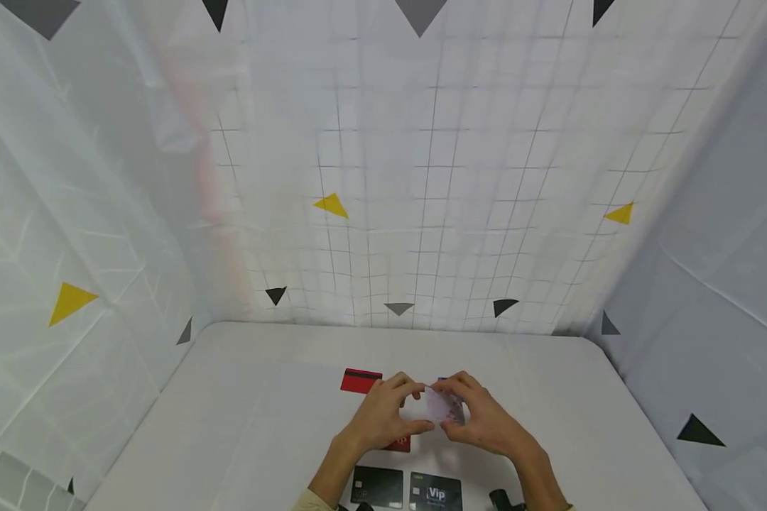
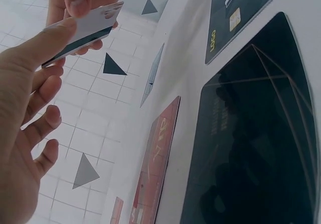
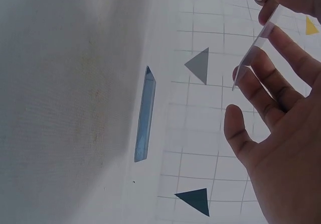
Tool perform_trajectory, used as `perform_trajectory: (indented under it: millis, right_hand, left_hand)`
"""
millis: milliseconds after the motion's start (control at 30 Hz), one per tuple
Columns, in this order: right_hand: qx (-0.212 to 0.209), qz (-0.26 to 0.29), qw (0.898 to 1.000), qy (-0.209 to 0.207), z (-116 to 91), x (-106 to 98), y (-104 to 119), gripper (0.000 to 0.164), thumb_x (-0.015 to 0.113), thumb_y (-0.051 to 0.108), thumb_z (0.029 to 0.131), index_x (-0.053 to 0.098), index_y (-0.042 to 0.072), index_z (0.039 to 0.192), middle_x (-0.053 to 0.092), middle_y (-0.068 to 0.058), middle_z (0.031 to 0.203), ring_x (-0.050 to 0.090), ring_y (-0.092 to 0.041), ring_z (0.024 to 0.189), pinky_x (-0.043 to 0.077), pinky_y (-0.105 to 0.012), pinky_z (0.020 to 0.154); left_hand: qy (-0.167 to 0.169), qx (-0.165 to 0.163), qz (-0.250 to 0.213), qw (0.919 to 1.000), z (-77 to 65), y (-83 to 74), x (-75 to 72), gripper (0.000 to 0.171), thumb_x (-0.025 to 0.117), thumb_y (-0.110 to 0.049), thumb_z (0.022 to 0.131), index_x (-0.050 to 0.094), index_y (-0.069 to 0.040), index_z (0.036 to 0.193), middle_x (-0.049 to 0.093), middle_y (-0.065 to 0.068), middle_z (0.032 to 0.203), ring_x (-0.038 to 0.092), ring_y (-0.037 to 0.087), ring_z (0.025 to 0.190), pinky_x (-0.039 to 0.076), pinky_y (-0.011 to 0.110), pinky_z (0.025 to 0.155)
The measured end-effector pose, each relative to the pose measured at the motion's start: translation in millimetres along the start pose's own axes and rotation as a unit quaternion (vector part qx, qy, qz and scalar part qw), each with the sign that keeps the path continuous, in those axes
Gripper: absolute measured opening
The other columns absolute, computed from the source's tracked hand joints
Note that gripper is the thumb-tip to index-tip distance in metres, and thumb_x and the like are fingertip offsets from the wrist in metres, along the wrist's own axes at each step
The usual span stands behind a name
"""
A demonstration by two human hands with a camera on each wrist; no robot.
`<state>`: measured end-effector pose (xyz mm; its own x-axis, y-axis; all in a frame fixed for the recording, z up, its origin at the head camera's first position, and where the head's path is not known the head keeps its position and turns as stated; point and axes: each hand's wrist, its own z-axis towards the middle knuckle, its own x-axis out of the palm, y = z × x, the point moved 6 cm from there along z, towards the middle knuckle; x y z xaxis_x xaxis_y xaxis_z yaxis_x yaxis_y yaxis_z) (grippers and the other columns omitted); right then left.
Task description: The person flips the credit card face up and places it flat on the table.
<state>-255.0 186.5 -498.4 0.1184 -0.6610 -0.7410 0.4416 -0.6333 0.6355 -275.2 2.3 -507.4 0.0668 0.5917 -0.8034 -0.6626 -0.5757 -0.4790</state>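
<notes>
A pale card (image 1: pixel 439 407) with a dark stripe, seen as white in the left wrist view, is held up above the table between both hands. My left hand (image 1: pixel 390 413) pinches one end of it, thumb on the striped face. At the other end, the fingers and thumb of my right hand (image 1: pixel 482 420) grip it. Below the left hand lies a red card (image 1: pixel 399 445), partly covered. Nearer the person, a black card (image 1: pixel 377 487) and a black Vip card (image 1: pixel 436 492) lie side by side. Behind the right hand, a blue card (image 3: pixel 145 116) rests flat.
A red card with a black stripe (image 1: pixel 361 381) lies behind the left hand. The white table (image 1: pixel 262 411) is enclosed by white sheet walls (image 1: pixel 383 177) with black, grey and yellow triangles. A small black object (image 1: pixel 501 500) shows beside the right wrist.
</notes>
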Motion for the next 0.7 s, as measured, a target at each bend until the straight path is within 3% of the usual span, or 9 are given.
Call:
perform_trajectory:
  millis: [700]
  right_hand:
    - [0.005,-0.069,0.998,-0.004,-0.6,0.3,-0.2,0.054,0.083,0.029,0.077,0.06,0.041,0.124,0.052,0.016,0.114,0.051,-0.007,0.099,0.037,-0.042,0.084]
  left_hand:
    - [-0.011,0.004,0.007,0.9999,0.1,-1.8,-1.9,0.058,0.07,-0.066,0.083,0.064,-0.033,0.13,0.061,-0.011,0.106,0.053,0.003,0.081,0.038,0.027,0.08]
